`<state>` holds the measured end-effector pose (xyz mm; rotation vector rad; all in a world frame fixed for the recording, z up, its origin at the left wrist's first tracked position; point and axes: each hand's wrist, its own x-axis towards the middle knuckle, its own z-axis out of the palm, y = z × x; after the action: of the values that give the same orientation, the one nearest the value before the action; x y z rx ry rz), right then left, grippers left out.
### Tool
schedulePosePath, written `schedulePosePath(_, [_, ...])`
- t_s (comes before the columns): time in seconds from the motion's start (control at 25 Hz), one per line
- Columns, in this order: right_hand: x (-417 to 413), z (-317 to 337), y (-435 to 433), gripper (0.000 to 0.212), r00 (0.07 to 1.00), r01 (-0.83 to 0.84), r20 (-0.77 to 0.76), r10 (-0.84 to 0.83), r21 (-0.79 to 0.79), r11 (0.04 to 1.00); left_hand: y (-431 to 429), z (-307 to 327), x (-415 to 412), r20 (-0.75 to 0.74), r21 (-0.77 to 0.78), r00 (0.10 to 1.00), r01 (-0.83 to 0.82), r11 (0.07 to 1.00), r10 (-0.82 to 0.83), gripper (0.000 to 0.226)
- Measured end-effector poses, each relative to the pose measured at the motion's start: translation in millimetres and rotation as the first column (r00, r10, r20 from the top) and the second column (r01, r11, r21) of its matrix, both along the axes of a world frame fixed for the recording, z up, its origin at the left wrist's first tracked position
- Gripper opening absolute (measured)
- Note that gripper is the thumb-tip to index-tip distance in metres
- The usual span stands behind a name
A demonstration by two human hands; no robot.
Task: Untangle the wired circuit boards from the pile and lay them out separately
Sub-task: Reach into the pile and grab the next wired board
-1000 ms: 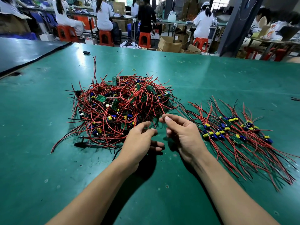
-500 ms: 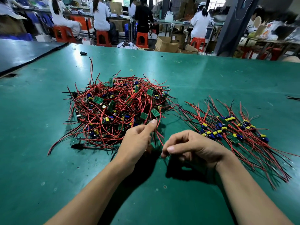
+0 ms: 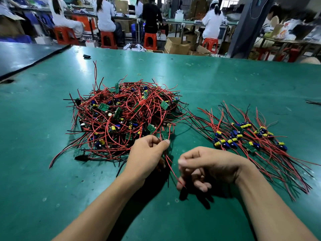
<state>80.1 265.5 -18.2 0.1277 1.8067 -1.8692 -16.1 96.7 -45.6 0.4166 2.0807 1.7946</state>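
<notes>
Both hands have drawn apart since a second ago, when they met at the near edge of the pile: the left hand (image 3: 147, 153) has gone to the pile's lower right corner, and the right hand (image 3: 212, 164) has dropped back toward the bottom centre of the frame. The left hand's thumb and forefinger now pinch a small green circuit board (image 3: 164, 135), along with a few wires, right where the pile (image 3: 125, 117) ends. A red lead (image 3: 171, 166) runs from that pinch down and to the right, to the lower fingers of the right hand. That hand is curled, but motion blur hides whether it grips the lead's end or the lead only crosses in front of the fingers. The board looks as if it is being teased free and is not yet clear of the tangle. As for progress, a laid-out row (image 3: 243, 136) of boards lies in the right of the frame on the green table (image 3: 225, 80), leads fanned side by side and separate from the heap apart from a few stray wires between them. The pile in the centre left is still a thick knot of red and black wires holding many more boards than the row does. By that measure the job seems well short of halfway, with most of the untangling left to do.
</notes>
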Motion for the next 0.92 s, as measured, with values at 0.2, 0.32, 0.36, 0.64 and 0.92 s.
schedulePosePath(0.2, [-23,-15,-18,0.030,0.800,0.575,-0.247,-0.547,0.053,0.816,0,1,0,0.043,0.016,0.997,0.068,0.998,-0.069,0.027])
schedulePosePath(0.32, [-33,-20,-30,0.044,0.664,0.692,-0.255,-0.703,-0.146,0.707,-2,6,2,0.067,0.003,0.989,0.133,0.991,-0.133,0.026])
schedulePosePath(0.36, [-34,-20,-32,0.045,0.651,0.700,-0.265,-0.711,-0.150,0.698,-3,7,2,0.076,0.002,0.987,0.139,0.990,-0.139,0.026])
schedulePosePath(0.64, [-29,-13,-15,0.031,0.627,0.708,-0.334,-0.703,-0.131,0.694,3,3,3,0.092,0.066,0.995,-0.033,0.997,0.027,0.027])
schedulePosePath(0.92, [-20,-1,5,0.036,0.646,0.640,-0.326,-0.690,-0.261,0.722,0,0,5,-0.243,-0.125,0.959,-0.180,0.976,0.146,0.033])
